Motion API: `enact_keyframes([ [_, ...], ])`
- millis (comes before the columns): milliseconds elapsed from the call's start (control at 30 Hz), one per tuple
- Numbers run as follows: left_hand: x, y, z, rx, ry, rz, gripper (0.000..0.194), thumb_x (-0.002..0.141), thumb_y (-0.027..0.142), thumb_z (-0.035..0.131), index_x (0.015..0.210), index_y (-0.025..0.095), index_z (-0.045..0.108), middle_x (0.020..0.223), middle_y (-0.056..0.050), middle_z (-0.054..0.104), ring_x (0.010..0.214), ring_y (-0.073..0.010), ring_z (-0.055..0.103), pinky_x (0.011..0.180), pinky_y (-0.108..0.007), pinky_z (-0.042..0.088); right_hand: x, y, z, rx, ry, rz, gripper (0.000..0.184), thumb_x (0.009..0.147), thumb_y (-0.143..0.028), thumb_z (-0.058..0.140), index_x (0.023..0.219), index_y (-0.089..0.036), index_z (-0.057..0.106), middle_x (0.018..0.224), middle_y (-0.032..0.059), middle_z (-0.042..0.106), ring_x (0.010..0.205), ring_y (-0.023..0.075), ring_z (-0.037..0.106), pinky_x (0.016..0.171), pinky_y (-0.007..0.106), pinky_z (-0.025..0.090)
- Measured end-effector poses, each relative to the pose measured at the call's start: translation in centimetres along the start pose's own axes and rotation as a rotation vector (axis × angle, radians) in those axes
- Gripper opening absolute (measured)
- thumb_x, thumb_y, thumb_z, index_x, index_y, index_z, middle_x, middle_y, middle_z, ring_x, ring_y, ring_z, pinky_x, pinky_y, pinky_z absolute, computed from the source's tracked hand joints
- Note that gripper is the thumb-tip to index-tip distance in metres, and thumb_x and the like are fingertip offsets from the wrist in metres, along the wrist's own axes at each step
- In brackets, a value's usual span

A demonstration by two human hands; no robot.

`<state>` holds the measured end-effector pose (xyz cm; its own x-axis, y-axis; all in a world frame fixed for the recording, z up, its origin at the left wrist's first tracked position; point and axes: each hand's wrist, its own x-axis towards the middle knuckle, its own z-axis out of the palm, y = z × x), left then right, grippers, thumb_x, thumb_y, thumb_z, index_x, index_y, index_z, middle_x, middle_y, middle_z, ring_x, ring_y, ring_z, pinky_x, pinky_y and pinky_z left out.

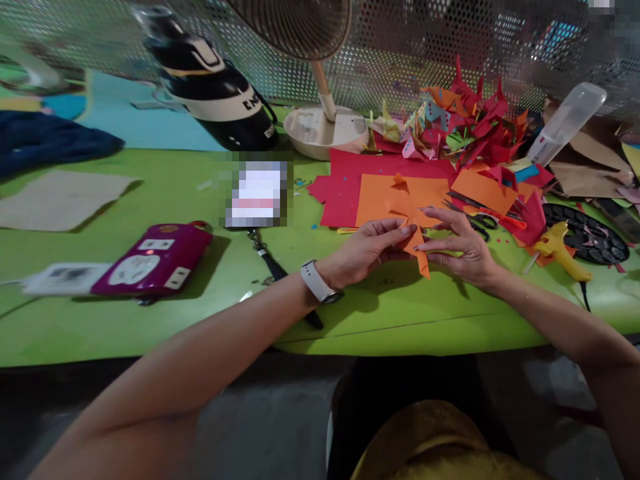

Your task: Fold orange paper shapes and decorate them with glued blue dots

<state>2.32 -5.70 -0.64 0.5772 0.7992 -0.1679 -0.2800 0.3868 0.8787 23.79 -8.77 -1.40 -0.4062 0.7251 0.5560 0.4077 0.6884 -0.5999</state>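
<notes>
Between my hands is a folded orange paper piece (416, 248), held above the green table near its front edge. My left hand (373, 247) pinches it from the left, thumb on top. My right hand (463, 250) is at its right side, fingers curved and spread, with fingertips touching the paper's edge. Whether the right fingers grip it firmly is hard to see. Just behind lie an orange sheet (377, 193) and a red sheet (345, 167). Scissors (483, 220) with dark blades lie beyond my right hand, beside another orange piece (485, 190).
A pile of folded paper figures (465, 120) stands at the back right. A yellow glue gun (563, 253) and black round tray (595, 233) lie right. Left are a purple power strip (155, 260), a phone (257, 193) and a black bottle (220, 100). A fan base (325, 130) stands behind.
</notes>
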Motion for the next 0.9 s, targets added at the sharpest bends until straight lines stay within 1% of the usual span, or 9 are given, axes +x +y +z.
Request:
enact_keyframes([
  [67, 0.0, -0.1, 0.1, -0.001, -0.013, 0.010, 0.029, 0.064, 0.037, 0.089, 0.074, 0.017, 0.070, 0.071, 0.004, 0.064, 0.067, -0.0079, 0.059, 0.067, -0.021, 0.055, 0.1, -0.2, 0.1, 0.040, 0.008, 0.031, 0.011, 0.084, -0.036, 0.072, 0.094, -0.040, 0.077, 0.137, -0.0022, 0.058, 0.132, 0.0233, 0.050, 0.100, 0.045, 0.051],
  [133, 0.0, -0.2, 0.3, -0.008, -0.017, 0.019, 0.029, 0.064, 0.038, 0.088, 0.075, 0.017, 0.071, 0.073, 0.004, 0.066, 0.069, -0.0088, 0.061, 0.070, -0.023, 0.056, 0.2, -0.4, 0.2, 0.084, 0.038, 0.072, 0.008, 0.085, -0.035, 0.072, 0.090, -0.037, 0.077, 0.135, -0.0012, 0.060, 0.132, 0.0227, 0.050, 0.102, 0.044, 0.051],
  [200, -0.1, -0.3, 0.6, -0.018, -0.003, 0.026, 0.031, 0.063, 0.039, 0.089, 0.076, 0.017, 0.072, 0.076, 0.003, 0.068, 0.072, -0.0099, 0.062, 0.072, -0.025, 0.058, 0.3, -0.6, 0.4, 0.105, 0.073, 0.122, 0.005, 0.085, -0.035, 0.072, 0.086, -0.033, 0.077, 0.132, 0.0005, 0.062, 0.131, 0.0224, 0.051, 0.106, 0.046, 0.047],
  [300, -0.1, -0.5, 0.8, -0.018, 0.024, 0.036, 0.034, 0.059, 0.040, 0.089, 0.076, 0.017, 0.072, 0.076, 0.003, 0.069, 0.072, -0.0107, 0.062, 0.070, -0.026, 0.058, 0.4, -0.8, 0.6, 0.106, 0.095, 0.195, 0.009, 0.084, -0.035, 0.073, 0.080, -0.028, 0.075, 0.128, 0.0023, 0.065, 0.131, 0.0228, 0.053, 0.112, 0.050, 0.040],
  [367, -0.1, -0.6, 0.8, -0.005, 0.039, 0.038, 0.033, 0.060, 0.040, 0.089, 0.077, 0.017, 0.071, 0.075, 0.003, 0.069, 0.073, -0.0112, 0.063, 0.071, -0.026, 0.057, 0.5, -0.9, 0.6, 0.125, 0.090, 0.233, 0.013, 0.085, -0.037, 0.072, 0.079, -0.026, 0.073, 0.126, 0.0035, 0.067, 0.131, 0.0233, 0.052, 0.113, 0.052, 0.038],
  [567, 0.0, -0.9, 0.5, 0.080, 0.085, 0.050, 0.030, 0.067, 0.036, 0.083, 0.087, 0.018, 0.069, 0.080, 0.001, 0.071, 0.074, -0.0135, 0.065, 0.076, -0.030, 0.057, 0.4, -1.2, 0.7, 0.191, 0.070, 0.322, 0.022, 0.084, -0.045, 0.071, 0.076, -0.024, 0.072, 0.128, 0.0048, 0.065, 0.132, 0.0244, 0.052, 0.113, 0.052, 0.037],
  [700, -0.1, -0.8, 0.6, 0.079, 0.068, 0.031, 0.030, 0.064, 0.035, 0.085, 0.084, 0.017, 0.071, 0.077, 0.002, 0.072, 0.071, -0.0125, 0.066, 0.077, -0.028, 0.055, 0.3, -1.6, 0.8, 0.247, 0.090, 0.386, 0.026, 0.080, -0.047, 0.073, 0.074, -0.023, 0.071, 0.131, 0.0056, 0.063, 0.131, 0.0241, 0.053, 0.114, 0.050, 0.036],
  [800, -0.1, -0.7, 0.7, 0.057, 0.062, 0.024, 0.029, 0.062, 0.035, 0.086, 0.081, 0.017, 0.072, 0.075, 0.002, 0.072, 0.070, -0.0128, 0.065, 0.077, -0.027, 0.054, 0.3, -1.7, 0.8, 0.301, 0.085, 0.434, 0.025, 0.079, -0.046, 0.075, 0.073, -0.022, 0.071, 0.128, 0.0068, 0.065, 0.130, 0.0244, 0.054, 0.111, 0.049, 0.039],
  [900, -0.1, -0.6, 0.8, 0.047, 0.068, 0.031, 0.030, 0.062, 0.035, 0.087, 0.079, 0.017, 0.071, 0.073, 0.002, 0.071, 0.067, -0.0113, 0.064, 0.075, -0.026, 0.055, 0.4, -1.8, 0.7, 0.352, 0.099, 0.462, 0.024, 0.078, -0.044, 0.076, 0.073, -0.021, 0.071, 0.125, 0.0077, 0.066, 0.127, 0.0246, 0.055, 0.108, 0.048, 0.042],
])
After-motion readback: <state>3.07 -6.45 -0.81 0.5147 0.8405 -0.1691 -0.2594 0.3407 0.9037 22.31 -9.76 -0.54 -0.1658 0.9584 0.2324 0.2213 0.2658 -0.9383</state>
